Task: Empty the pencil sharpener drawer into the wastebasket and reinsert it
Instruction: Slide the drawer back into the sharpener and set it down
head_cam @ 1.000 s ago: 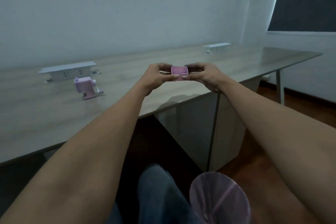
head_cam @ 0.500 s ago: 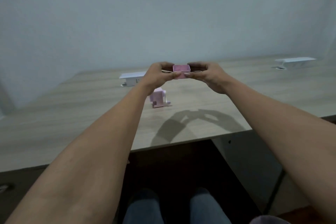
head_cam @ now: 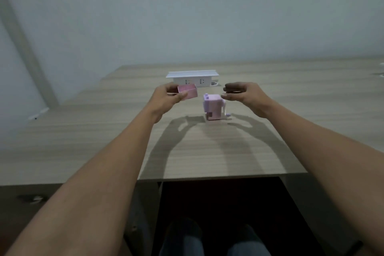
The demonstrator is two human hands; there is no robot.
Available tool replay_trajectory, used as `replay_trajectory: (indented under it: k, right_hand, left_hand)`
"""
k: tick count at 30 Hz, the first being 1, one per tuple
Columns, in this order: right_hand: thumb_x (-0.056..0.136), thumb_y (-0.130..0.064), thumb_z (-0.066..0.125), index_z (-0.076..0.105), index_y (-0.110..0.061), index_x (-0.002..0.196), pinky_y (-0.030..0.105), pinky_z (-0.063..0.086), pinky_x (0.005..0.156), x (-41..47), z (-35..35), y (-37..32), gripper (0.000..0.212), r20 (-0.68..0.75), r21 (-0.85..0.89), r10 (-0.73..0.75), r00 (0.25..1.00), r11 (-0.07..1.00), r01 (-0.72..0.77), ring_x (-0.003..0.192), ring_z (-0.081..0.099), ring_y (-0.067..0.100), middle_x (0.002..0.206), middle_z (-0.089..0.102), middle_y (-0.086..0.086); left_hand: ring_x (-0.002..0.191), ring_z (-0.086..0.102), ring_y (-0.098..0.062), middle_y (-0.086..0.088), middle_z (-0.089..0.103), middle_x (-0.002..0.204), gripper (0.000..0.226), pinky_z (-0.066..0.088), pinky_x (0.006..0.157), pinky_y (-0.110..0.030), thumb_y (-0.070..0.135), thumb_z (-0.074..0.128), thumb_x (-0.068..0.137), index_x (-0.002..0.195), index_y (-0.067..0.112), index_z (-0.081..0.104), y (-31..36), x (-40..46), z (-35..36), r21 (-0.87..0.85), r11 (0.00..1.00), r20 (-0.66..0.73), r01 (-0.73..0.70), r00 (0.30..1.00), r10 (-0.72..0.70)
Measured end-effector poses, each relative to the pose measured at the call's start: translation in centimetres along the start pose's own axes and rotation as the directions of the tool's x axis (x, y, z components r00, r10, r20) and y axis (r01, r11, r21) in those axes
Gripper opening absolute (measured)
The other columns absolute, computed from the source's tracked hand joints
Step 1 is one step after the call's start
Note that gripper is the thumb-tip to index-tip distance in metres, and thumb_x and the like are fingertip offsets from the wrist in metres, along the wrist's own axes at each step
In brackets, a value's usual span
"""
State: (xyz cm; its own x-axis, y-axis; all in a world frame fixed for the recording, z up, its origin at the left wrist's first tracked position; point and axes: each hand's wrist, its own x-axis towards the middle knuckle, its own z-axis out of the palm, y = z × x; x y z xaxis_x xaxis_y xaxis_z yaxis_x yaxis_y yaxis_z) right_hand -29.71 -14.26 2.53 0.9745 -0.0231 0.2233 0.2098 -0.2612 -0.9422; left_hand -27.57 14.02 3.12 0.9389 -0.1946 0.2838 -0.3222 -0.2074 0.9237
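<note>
Right hand (head_cam: pixel 241 94) released drawer (head_cam: pixel 187 92), now spread above sharpener (head_cam: pixel 215 108) on desk (head_cam: pixel 207 151); left hand (head_cam: pixel 169 97) pinches drawer alone. Light, rigid plastic; grip side walls.

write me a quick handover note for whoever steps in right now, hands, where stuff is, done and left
Left hand: shut on the small pink plastic drawer, held above the wooden desk, open side up.
Right hand: open, empty, hovering by the top of the lilac hand-crank pencil sharpener, not touching it.
Sharpener stands upright on the desk before the white power strip, drawer slot empty.
Done: drawer is out; whether it is emptied cannot be told.
Left: steady the sharpener, slide the drawer back in.
</note>
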Motion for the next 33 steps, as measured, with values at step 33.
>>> replay_trajectory:
  k: [33]
  right_hand:
    - [0.075, -0.005, 0.084, 0.065, -0.009, 0.13, 0.037, 0.052, 0.097, 3.2, 1.1, 6.5, 0.058, 0.233, 0.114, 0.132, 0.964, 0.98, -0.161, 0.104, 0.069, 0.021, 0.119, 0.073, 0.01]
  left_hand:
    - [0.104, 0.072, -0.023, -0.012, 0.075, 0.114, 0.052, 0.057, 0.089, -0.029, 0.017, 0.082, 0.081, 0.129, 0.005, 0.065, -7.9, 1.9, 3.0, 0.021, 0.982, 0.123, 0.189, 0.974, -0.19]
